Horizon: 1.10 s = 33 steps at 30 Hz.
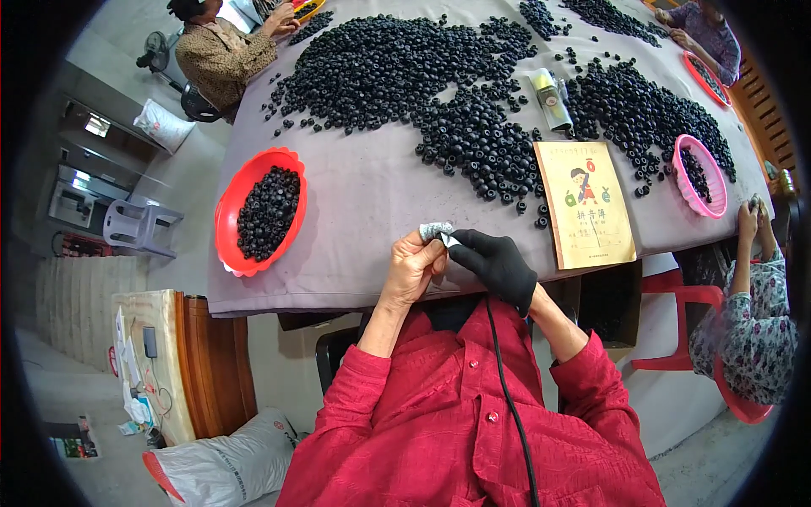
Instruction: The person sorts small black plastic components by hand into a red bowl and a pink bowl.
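At the near edge of the table, my bare left hand [411, 269] and my black-gloved right hand [497, 264] meet. Their fingertips pinch together around a small pale, grey-speckled piece [435, 230] that looks like cloth or wrapping; I cannot make out whether anything lies inside it. Beyond my hands spreads a large heap of small black round pieces [372, 72], some showing ring-shaped hollows. To the left stands a red scalloped basin [221, 211] partly filled with the same pieces. A yellow booklet [587, 241] lies right of my gloved hand.
A bottle-like pale green tube [551, 100] lies behind the booklet. A pink basin [714, 199] holds black pieces at the right edge. Other people sit around the table, one at right on a red chair [676, 329]. A white sack [224, 460] leans beside a wooden cabinet [215, 363].
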{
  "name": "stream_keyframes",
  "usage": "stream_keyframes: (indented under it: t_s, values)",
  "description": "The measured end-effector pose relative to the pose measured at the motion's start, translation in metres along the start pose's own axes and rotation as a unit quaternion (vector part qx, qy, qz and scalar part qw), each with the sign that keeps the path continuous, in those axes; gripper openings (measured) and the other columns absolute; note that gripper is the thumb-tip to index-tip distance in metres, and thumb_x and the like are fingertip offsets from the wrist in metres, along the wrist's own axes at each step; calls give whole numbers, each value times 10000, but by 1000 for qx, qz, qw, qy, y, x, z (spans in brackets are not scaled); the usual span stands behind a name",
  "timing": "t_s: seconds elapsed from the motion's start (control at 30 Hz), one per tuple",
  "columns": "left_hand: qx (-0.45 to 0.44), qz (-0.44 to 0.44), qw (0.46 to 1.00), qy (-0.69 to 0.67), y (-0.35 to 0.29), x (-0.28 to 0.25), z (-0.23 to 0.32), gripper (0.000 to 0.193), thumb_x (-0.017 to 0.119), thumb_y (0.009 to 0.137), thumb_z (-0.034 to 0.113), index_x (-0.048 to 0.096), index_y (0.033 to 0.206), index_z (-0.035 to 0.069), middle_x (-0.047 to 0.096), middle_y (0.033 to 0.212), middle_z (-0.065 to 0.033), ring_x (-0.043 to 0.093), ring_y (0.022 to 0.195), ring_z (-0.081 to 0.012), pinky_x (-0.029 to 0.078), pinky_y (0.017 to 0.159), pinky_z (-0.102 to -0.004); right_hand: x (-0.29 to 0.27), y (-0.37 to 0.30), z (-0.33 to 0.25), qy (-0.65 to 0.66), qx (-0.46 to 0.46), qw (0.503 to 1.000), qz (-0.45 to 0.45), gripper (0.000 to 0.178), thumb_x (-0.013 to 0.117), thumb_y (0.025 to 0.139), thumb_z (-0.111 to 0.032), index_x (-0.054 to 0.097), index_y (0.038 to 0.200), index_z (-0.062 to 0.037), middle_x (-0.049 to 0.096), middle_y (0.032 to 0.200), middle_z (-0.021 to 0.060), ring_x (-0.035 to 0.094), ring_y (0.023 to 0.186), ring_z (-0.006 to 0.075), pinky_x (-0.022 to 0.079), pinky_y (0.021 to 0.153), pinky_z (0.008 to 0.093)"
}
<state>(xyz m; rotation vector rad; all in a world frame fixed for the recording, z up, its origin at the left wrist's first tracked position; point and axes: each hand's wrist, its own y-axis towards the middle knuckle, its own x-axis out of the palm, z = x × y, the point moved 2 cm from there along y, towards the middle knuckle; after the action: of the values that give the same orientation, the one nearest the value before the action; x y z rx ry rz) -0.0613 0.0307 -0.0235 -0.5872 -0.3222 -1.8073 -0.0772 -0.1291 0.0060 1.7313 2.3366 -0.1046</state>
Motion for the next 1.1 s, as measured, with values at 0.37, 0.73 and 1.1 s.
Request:
stream_keyframes:
  t_s: [0.37,0.73,1.1]
  values:
    - [-11,-16,998,-58,2,-2,-2,154,564,861,69,614,997,16,568,670,-15,469,524,-66,393,511,-196,-1,-4,-6,7,3,1000,0,324,575,854,-244,584,1109,-44,647,928,159,645,854,211,482,728,300]
    - [-15,-20,998,-57,-2,-3,4,168,551,865,66,608,1016,21,558,664,-13,456,541,-66,367,504,-198,1,0,-10,5,19,1000,3,321,583,845,-238,586,1096,-38,648,919,160,645,842,214,482,722,307]
    - [169,206,950,163,-29,-55,92,196,561,851,67,615,1039,50,556,701,-1,480,534,-52,371,464,-178,-1,-5,-7,6,35,999,31,265,576,853,-187,587,1037,3,650,868,111,581,800,109,456,723,272]
